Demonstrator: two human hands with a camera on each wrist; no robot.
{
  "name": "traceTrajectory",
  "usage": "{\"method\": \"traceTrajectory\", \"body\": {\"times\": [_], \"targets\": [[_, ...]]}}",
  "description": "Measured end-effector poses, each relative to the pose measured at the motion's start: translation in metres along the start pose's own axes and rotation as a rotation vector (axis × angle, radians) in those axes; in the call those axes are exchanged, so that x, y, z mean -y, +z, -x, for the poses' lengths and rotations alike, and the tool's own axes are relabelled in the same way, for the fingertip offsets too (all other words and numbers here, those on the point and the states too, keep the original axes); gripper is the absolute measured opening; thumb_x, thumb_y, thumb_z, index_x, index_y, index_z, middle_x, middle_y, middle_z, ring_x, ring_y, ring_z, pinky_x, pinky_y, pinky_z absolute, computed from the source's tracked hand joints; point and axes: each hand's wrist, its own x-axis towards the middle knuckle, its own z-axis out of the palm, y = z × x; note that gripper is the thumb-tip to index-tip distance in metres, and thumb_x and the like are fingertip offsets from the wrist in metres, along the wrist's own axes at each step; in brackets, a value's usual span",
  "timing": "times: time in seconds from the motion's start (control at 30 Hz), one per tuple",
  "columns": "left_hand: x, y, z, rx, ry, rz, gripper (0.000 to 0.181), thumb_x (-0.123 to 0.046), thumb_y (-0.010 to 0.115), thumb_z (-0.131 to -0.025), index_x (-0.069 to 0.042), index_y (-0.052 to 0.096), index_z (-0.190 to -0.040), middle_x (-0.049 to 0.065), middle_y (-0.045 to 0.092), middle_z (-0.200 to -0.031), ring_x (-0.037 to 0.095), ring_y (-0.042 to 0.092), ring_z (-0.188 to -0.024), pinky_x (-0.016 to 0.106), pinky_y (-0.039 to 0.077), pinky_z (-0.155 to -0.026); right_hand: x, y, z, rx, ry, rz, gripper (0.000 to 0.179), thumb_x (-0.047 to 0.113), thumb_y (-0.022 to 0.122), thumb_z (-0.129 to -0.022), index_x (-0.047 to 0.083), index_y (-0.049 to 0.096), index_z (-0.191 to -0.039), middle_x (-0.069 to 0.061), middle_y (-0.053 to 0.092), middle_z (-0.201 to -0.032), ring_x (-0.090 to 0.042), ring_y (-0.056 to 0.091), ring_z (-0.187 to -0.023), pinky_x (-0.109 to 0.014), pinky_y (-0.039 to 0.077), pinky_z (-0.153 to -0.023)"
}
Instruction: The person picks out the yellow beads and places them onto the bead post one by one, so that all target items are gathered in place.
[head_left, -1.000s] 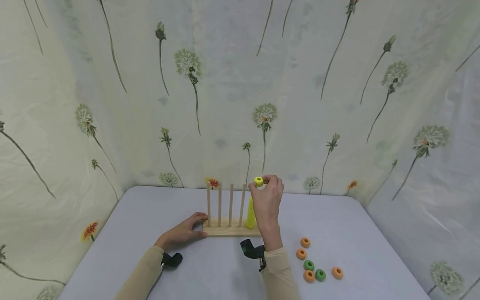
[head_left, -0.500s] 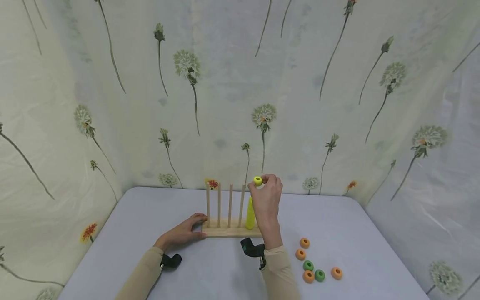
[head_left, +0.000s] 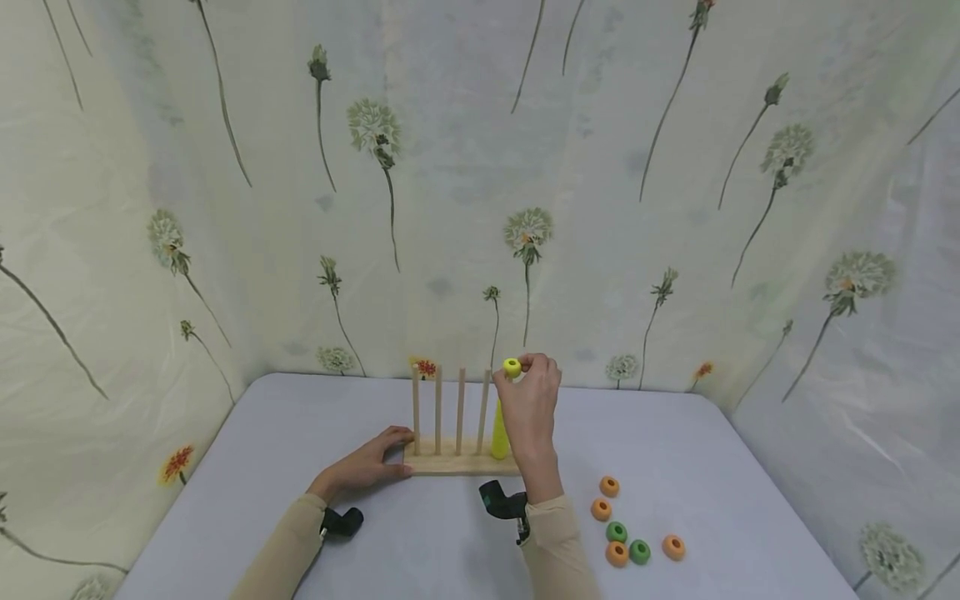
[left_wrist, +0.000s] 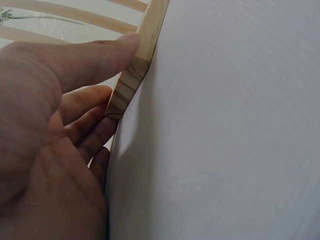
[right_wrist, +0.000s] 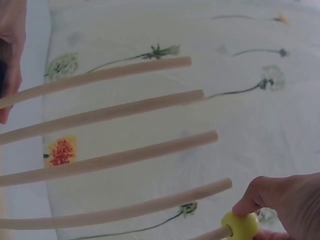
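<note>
My right hand (head_left: 532,412) pinches a yellow bead (head_left: 512,367) between thumb and fingers at the top of the rightmost peg. In the right wrist view the peg's tip meets the hole of the bead (right_wrist: 244,227). Lower on that peg is a column of yellow beads (head_left: 498,433), partly behind the hand. Four bare pegs (right_wrist: 165,149) stand to its left on the wooden base (head_left: 457,464). My left hand (head_left: 363,462) holds the base's left end, with the thumb on the near side and fingers around the end (left_wrist: 127,85).
On the white table (head_left: 420,542), right of my right forearm, lie several orange beads (head_left: 673,547) and two green beads (head_left: 617,532). A flower-printed curtain (head_left: 450,167) hangs behind and at both sides. Black cameras (head_left: 504,500) are strapped to both wrists.
My right hand has shifted slightly left and down, bringing the yellow bead onto the top of the rightmost peg. My left hand stays at the base's end.
</note>
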Motion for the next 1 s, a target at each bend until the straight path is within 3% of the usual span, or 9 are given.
{"method": "traceTrajectory", "body": {"times": [0.27, 0.63, 1.0], "targets": [[-0.0007, -0.0008, 0.0015, 0.001, 0.010, 0.001, 0.067, -0.036, 0.070, -0.088, -0.010, 0.044, -0.143, 0.013, 0.029, -0.154, 0.038, 0.023, -0.144, 0.058, 0.020, -0.115, 0.0017, 0.0023, 0.0029, -0.048, -0.029, 0.033, 0.027, 0.009, 0.071, -0.079, -0.006, 0.060, -0.099, -0.016, 0.055, -0.094, -0.029, 0.051, -0.093, -0.037, 0.052, -0.076], [-0.0035, -0.0007, 0.0009, 0.010, -0.013, 0.011, 0.065, -0.036, 0.069, -0.088, -0.012, 0.044, -0.143, 0.009, 0.031, -0.154, 0.035, 0.024, -0.145, 0.057, 0.022, -0.115, 0.0017, 0.0033, 0.0041, -0.095, -0.070, 0.060, 0.028, 0.006, 0.075, -0.076, -0.008, 0.062, -0.096, -0.018, 0.057, -0.090, -0.031, 0.052, -0.090, -0.038, 0.052, -0.076], [-0.0030, -0.0005, 0.0012, 0.012, -0.007, 0.009, 0.064, -0.036, 0.069, -0.088, -0.011, 0.045, -0.143, 0.010, 0.031, -0.153, 0.037, 0.025, -0.144, 0.059, 0.023, -0.114, 0.0004, -0.0018, 0.0085, -0.094, 0.005, 0.025, 0.025, 0.009, 0.070, -0.080, -0.005, 0.060, -0.098, -0.016, 0.055, -0.091, -0.032, 0.050, -0.092, -0.040, 0.049, -0.078]]}}
